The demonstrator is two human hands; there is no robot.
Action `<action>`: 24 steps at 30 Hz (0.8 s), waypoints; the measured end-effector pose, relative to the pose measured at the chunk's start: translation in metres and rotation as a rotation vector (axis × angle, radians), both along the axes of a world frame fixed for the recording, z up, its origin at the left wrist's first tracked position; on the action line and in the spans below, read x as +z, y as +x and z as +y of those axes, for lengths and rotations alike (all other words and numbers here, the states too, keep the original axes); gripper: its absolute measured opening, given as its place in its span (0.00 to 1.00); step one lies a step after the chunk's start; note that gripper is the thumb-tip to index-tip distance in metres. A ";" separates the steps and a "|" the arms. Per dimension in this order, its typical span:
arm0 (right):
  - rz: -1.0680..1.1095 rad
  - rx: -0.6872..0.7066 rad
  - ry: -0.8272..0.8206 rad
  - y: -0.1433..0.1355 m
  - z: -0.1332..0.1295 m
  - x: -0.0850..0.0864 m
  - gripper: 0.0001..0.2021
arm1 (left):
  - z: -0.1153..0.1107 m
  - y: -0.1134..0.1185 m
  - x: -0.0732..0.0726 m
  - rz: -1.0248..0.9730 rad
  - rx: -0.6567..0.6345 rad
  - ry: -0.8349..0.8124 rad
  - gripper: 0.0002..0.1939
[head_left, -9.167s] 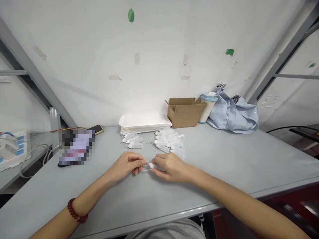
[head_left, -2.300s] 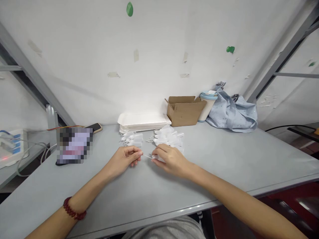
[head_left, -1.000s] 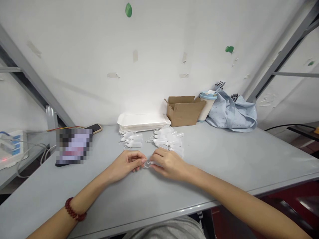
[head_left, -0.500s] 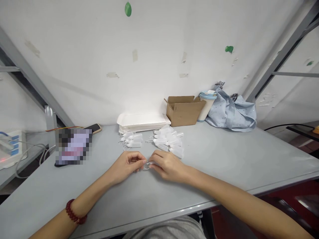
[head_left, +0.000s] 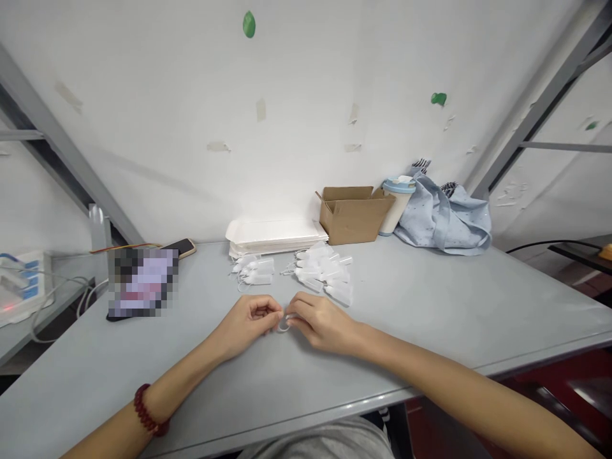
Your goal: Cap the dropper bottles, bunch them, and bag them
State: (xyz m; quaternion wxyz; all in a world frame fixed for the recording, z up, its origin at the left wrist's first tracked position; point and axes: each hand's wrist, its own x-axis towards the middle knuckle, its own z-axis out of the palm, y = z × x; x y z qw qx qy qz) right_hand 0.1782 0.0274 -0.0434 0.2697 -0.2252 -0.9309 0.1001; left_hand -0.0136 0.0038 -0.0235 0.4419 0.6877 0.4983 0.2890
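Close together just above the desk's middle, my left hand (head_left: 252, 324) and my right hand (head_left: 321, 324) are both closed in a pinch. A thin white string loop (head_left: 284, 328) runs between their fingertips and hangs slightly below them. Whatever else the fingers cover is hidden. Beyond the hands lie two groups of small translucent white tags with string loops: a smaller group of tags (head_left: 258, 278) at left and a larger pile of tags (head_left: 335, 273) at right. The near end of the larger pile lies just past my right hand.
A stack of white flat cartons (head_left: 277, 237) and an open cardboard box (head_left: 356, 221) stand against the wall. Right of them are a lidded cup (head_left: 396, 207) and a light blue cloth bag (head_left: 444, 217). At left lie a blurred phone (head_left: 146, 284) and a dark object (head_left: 184, 247).
The hands have barely moved; my left fingertips sit slightly closer to my right ones, around the string loop. The view has shifted a little.
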 end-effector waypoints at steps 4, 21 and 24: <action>0.057 0.004 -0.024 -0.001 0.000 0.002 0.03 | 0.002 -0.001 0.004 -0.016 0.010 0.001 0.10; 0.091 -0.124 -0.042 0.005 0.002 0.009 0.12 | 0.004 -0.019 0.020 -0.207 0.114 0.009 0.10; 0.112 -0.107 0.012 0.006 0.002 0.009 0.12 | 0.003 -0.018 0.018 -0.212 0.096 0.010 0.10</action>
